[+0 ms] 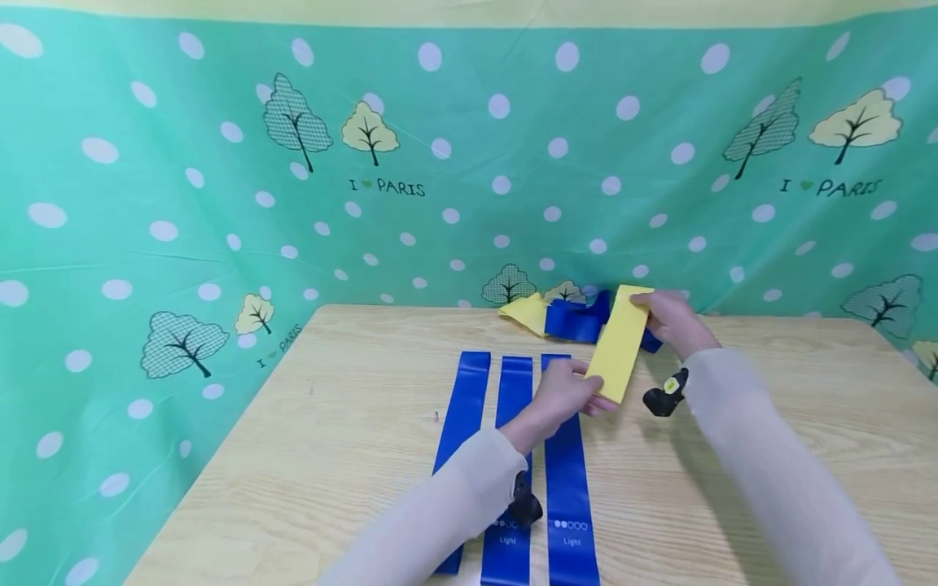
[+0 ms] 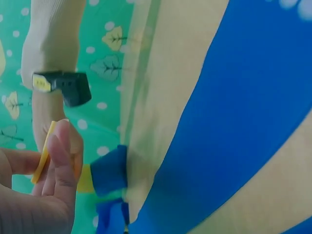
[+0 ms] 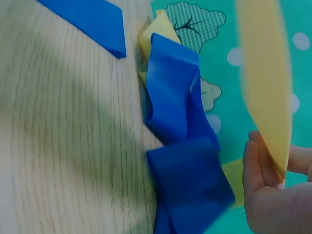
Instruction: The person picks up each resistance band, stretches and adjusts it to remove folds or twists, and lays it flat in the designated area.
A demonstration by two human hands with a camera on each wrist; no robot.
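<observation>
A yellow resistance band (image 1: 620, 345) is stretched flat above the table between both hands. My left hand (image 1: 563, 394) pinches its near end, thumb on top and fingers beneath; the left wrist view shows the band's edge (image 2: 45, 152) between thumb and fingers. At the far end my right hand (image 1: 676, 317) pinches the band between thumb and fingers, also seen in the right wrist view with the yellow strip (image 3: 265, 83) rising from it. Below and left lie three flat blue resistance bands, side by side: left (image 1: 466, 399), middle (image 1: 516, 382) and right (image 1: 567, 472), partly under my left forearm.
A loose heap of blue bands (image 1: 575, 321) and yellow bands (image 1: 526, 312) lies at the table's back edge, against the green dotted curtain (image 1: 410, 268). The wooden table (image 1: 330, 423) extends on both sides. A black camera (image 1: 664, 397) sits on my right wrist.
</observation>
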